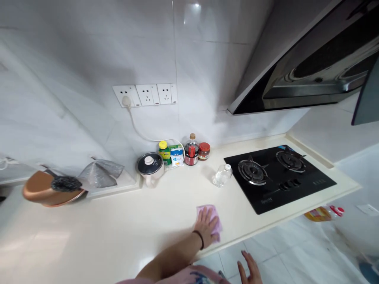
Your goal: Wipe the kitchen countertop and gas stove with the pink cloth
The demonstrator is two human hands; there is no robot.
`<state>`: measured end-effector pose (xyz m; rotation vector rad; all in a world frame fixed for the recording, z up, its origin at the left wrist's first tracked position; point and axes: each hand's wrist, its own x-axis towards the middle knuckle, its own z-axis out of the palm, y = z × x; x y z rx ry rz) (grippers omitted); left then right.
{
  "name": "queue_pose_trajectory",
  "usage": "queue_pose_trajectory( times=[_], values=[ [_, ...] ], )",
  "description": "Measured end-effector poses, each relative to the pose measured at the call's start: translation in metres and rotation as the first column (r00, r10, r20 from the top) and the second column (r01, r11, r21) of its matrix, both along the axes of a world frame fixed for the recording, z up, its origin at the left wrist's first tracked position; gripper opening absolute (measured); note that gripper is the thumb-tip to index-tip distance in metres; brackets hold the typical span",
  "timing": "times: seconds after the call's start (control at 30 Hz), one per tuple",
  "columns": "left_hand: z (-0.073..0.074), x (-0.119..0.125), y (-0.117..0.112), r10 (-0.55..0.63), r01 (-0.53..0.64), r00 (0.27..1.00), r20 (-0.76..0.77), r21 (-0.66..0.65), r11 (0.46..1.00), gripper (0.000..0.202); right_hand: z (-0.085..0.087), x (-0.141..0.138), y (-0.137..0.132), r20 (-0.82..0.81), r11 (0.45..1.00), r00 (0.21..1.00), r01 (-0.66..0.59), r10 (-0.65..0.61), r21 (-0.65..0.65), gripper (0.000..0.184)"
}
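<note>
My left hand (206, 225) lies flat on a pink cloth (215, 221) and presses it onto the cream countertop (124, 221), close to the front edge. A black band circles that wrist. My right hand (250, 270) hangs below the counter edge at the bottom of the view, over the tiled floor. Its fingers are spread and it holds nothing. A small clear plastic bottle (222, 175) lies on its side behind the cloth, just left of the black gas hob (281, 177).
Against the wall stand a small lidded pot (150, 165), a yellow-capped jar (164, 152), a white carton (177, 156), a dark sauce bottle (192, 152) and a red-lidded jar (204, 151). A copper pan with a scrubber (51, 189) sits far left. A range hood (310, 75) overhangs the hob.
</note>
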<state>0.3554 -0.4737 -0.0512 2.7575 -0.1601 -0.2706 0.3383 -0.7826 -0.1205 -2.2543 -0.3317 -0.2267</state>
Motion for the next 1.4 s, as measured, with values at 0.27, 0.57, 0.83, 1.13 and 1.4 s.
queue_pose_trajectory(
  times=[0.27,0.57,0.83,1.13,1.4],
  values=[
    [0.023,-0.07,0.065,0.257,-0.254,0.966,-0.025,0.068,0.965,0.084,0.025,0.016,0.06,-0.001,0.979,0.979,-0.204,0.204,-0.019,0.059],
    [0.042,-0.259,0.218,0.87,-0.824,0.489,0.068,0.363,0.435,0.071,0.017,-0.002,0.09,-0.016,0.971,0.972,-0.236,0.236,0.035,0.059],
    [0.025,-0.292,0.233,0.98,-0.947,0.075,0.186,0.321,0.012,0.075,0.015,-0.03,0.075,-0.032,0.983,0.983,-0.182,0.182,0.007,0.057],
    [0.048,-0.1,0.225,0.906,-0.873,0.424,-0.002,0.264,0.41,0.083,0.003,-0.065,0.036,-0.058,0.999,0.998,-0.035,0.035,0.002,0.068],
    [0.025,-0.002,0.066,0.338,-0.331,0.939,-0.066,0.091,0.939,0.09,0.023,-0.081,0.014,-0.055,0.996,0.995,0.079,-0.081,-0.027,0.065]
  ],
)
